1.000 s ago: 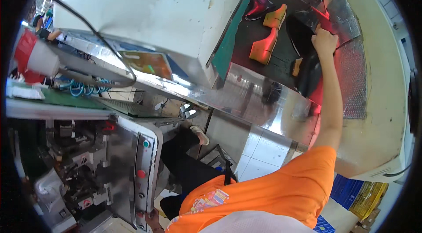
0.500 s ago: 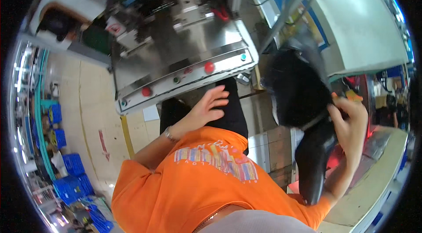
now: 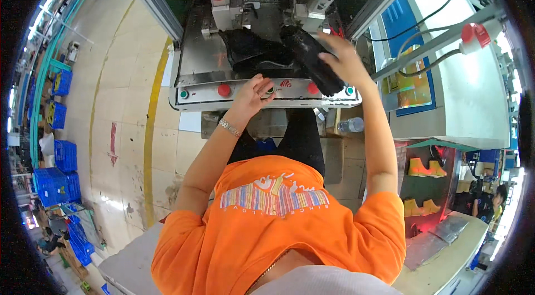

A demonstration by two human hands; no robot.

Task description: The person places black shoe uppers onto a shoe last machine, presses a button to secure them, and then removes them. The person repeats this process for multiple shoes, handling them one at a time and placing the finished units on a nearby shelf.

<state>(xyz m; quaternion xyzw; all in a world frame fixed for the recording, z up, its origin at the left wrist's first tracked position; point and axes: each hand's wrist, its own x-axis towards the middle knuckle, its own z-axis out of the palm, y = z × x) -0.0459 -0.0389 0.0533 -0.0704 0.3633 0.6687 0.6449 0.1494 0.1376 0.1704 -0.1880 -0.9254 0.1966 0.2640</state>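
Two dark pieces that look like black boots lie on the steel machine table. One black boot (image 3: 253, 51) rests flat at the middle of the plate. The other, a long black boot (image 3: 313, 64), slants toward the front panel at the right, its lower end over the panel edge. Beside its right side is my right hand (image 3: 346, 61), fingers and thumb spread, close to the boot; whether it touches cannot be told. Over the front panel, near a green button (image 3: 270, 90), my left hand (image 3: 253, 96) is empty with fingers stretched.
Clamps and metal blocks (image 3: 320, 2) of the machine stand behind the boots. Red button (image 3: 224, 90) and another red button (image 3: 313, 88) sit on the front panel. A clear bottle (image 3: 351, 124) lies below the table. Orange boots (image 3: 426, 167) stand on a shelf at the right.
My body has turned toward the machine. The black boot has gone from my right side onto the table, and my right hand has loosened from it. My left hand has come up to the panel.
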